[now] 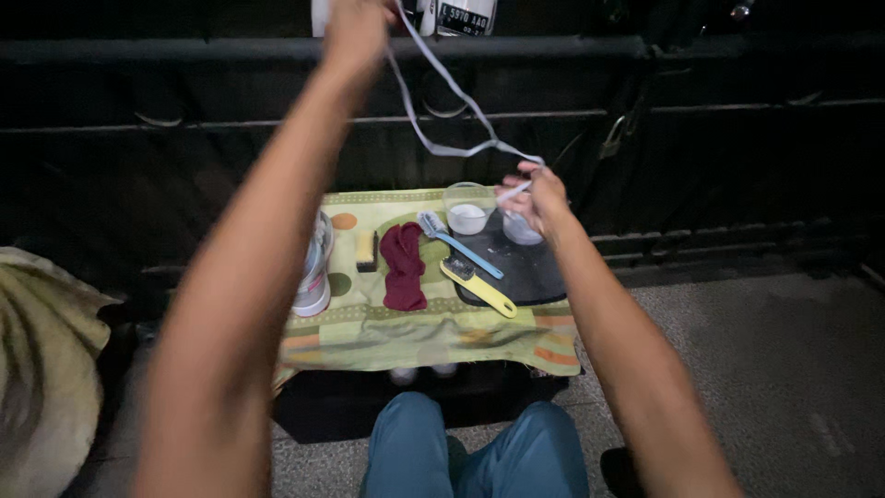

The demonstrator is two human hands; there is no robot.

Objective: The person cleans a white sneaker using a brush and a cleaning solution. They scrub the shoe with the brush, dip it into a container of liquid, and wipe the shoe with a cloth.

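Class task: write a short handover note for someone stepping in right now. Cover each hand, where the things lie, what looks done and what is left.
Left hand: raised high, gripping one end of the white shoelace.
Right hand: pinching the other end above the clear cup.
On the green cloth: sneaker, maroon rag, blue brush and yellow brush, the brushes partly on the black tray.
Done: lace is out of the shoe.
Left: cannot tell from this view.

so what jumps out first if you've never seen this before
A long pale shoelace strung between the raised left hand at the top and the right hand lower down. Below, a green patterned cloth carries a white sneaker at its left, a dark red rag and two brushes, blue and yellow.
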